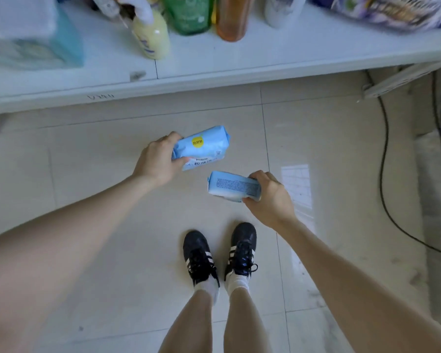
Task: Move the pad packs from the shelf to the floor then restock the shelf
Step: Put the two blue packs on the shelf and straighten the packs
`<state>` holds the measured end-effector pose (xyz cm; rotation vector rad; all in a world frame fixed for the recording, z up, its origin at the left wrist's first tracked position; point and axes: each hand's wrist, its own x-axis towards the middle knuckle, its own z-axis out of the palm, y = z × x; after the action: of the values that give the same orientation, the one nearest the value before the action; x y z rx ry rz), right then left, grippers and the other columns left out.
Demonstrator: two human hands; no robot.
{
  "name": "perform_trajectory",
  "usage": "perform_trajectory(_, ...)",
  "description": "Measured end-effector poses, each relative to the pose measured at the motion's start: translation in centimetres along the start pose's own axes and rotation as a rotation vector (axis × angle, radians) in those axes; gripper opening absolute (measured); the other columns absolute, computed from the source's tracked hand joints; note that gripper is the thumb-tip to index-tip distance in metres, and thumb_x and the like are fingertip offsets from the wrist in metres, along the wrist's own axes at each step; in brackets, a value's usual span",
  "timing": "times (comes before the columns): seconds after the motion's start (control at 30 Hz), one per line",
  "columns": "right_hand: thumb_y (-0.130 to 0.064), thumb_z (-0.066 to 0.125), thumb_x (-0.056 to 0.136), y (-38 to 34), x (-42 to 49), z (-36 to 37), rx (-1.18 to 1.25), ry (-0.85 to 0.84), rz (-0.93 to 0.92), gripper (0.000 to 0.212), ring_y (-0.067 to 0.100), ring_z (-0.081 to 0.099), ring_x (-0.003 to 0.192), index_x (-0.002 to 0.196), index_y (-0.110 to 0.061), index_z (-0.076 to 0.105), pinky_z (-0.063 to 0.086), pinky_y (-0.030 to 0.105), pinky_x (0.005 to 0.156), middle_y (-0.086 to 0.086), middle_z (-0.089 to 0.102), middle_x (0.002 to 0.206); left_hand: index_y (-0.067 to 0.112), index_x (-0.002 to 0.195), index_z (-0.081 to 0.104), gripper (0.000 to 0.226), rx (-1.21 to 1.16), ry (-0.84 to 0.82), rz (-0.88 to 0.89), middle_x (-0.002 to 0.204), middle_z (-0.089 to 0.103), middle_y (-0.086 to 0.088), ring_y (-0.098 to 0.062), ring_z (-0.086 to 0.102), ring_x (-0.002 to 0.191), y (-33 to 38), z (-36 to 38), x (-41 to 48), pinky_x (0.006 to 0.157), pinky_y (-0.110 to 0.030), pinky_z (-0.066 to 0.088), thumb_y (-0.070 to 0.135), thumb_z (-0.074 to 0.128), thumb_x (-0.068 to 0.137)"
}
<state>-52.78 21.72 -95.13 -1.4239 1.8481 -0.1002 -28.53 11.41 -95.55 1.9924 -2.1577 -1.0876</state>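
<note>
My left hand grips a light blue pad pack with a round yellow sticker, held above the tiled floor. My right hand grips a second light blue pad pack, its printed side facing up, just below and right of the first. Both packs hang in the air in front of the white shelf, below its front edge. My two feet in black shoes stand on the floor under the hands.
On the shelf stand a pale yellow spray bottle, a green bottle, an orange bottle, a teal and white package at left and a patterned bag at right. Black cables run down the floor at right.
</note>
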Motion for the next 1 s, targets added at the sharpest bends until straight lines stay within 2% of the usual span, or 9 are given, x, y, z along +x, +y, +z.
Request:
perform_trajectory(0.1, -0.018, 0.071, 0.074, -1.7, -2.8, -2.4, 0.065, -0.013, 0.001, 0.038, 0.023, 0.055, 0.086, 0.109, -0.017, 0.057, 0.046, 0.031, 0.069, 0.001, 0.059, 0.103, 0.015, 0.113, 0.056, 0.037, -0.097, 0.047, -0.005, 0.103, 0.066, -0.002, -0.029, 0.062, 0.086, 2.1, -2.2, -3.5, 0.076, -0.035, 0.045, 0.028, 0.073, 0.083)
perform_trajectory(0.2, -0.023, 0.074, 0.071, -3.2, -5.9, -4.6, 0.095, -0.040, 0.018, 0.040, 0.018, 0.053, 0.086, 0.108, -0.022, 0.057, 0.043, 0.029, 0.069, -0.003, 0.060, 0.101, 0.018, 0.107, 0.056, 0.032, -0.162, 0.097, -0.009, 0.093, 0.065, 0.004, -0.023, 0.063, 0.075, 3.5, -4.3, -7.8, 0.068, -0.031, 0.042, 0.028, 0.074, 0.082)
perform_trajectory(0.3, -0.025, 0.076, 0.069, -5.0, -9.6, -7.1, 0.123, -0.054, 0.001, 0.041, 0.018, 0.055, 0.086, 0.106, -0.023, 0.058, 0.048, 0.031, 0.071, -0.005, 0.061, 0.098, 0.021, 0.104, 0.056, 0.031, -0.189, 0.145, -0.025, 0.086, 0.062, 0.009, -0.020, 0.062, 0.072, 4.7, -6.7, -12.7, 0.064, -0.028, 0.038, 0.030, 0.075, 0.081)
perform_trajectory(0.37, -0.025, 0.077, 0.068, -6.5, -12.3, -9.2, 0.134, -0.054, -0.022, 0.040, 0.017, 0.057, 0.085, 0.104, -0.023, 0.059, 0.051, 0.032, 0.072, -0.007, 0.061, 0.096, 0.022, 0.104, 0.056, 0.032, -0.205, 0.174, -0.034, 0.085, 0.063, 0.009, -0.020, 0.063, 0.073, 5.7, -8.8, -16.1, 0.064, -0.030, 0.040, 0.031, 0.075, 0.081)
perform_trajectory(0.5, -0.027, 0.078, 0.066, -10.5, -17.2, -13.7, 0.134, -0.083, -0.089, 0.035, 0.004, 0.053, 0.074, 0.094, -0.032, 0.057, 0.040, 0.010, 0.058, -0.018, 0.057, 0.083, 0.028, 0.102, 0.054, 0.030, -0.255, 0.245, -0.036, 0.083, 0.065, 0.011, -0.016, 0.065, 0.075, 7.7, -14.6, -22.4, 0.068, -0.032, 0.046, 0.034, 0.074, 0.081)
perform_trajectory(0.7, -0.034, 0.080, 0.063, -18.1, -23.4, -19.6, 0.141, -0.110, -0.236, 0.036, 0.002, 0.051, 0.072, 0.094, -0.033, 0.061, 0.041, 0.010, 0.063, -0.013, 0.062, 0.088, 0.028, 0.105, 0.057, 0.031, -0.249, 0.383, 0.095, 0.093, 0.068, 0.016, -0.006, 0.066, 0.082, 9.5, -26.3, -30.9, 0.074, -0.033, 0.053, 0.030, 0.076, 0.080)
perform_trajectory(0.9, -0.038, 0.080, 0.058, -26.9, -29.4, -24.4, 0.154, -0.049, -0.404, 0.038, 0.004, 0.054, 0.074, 0.092, -0.032, 0.064, 0.044, 0.014, 0.066, -0.011, 0.065, 0.088, 0.034, 0.105, 0.055, 0.033, -0.197, 0.510, 0.166, 0.095, 0.067, 0.017, -0.001, 0.064, 0.088, 10.3, -37.5, -39.4, 0.077, -0.026, 0.049, 0.035, 0.076, 0.080)
perform_trajectory(1.0, -0.041, 0.079, 0.057, -31.3, -32.5, -26.9, 0.144, -0.060, -0.501, 0.037, 0.007, 0.057, 0.077, 0.088, -0.032, 0.061, 0.045, 0.018, 0.065, -0.010, 0.065, 0.088, 0.042, 0.099, 0.052, 0.032, -0.168, 0.550, 0.228, 0.092, 0.068, 0.014, 0.002, 0.065, 0.085, 11.0, -42.8, -43.6, 0.072, -0.015, 0.046, 0.035, 0.076, 0.079)
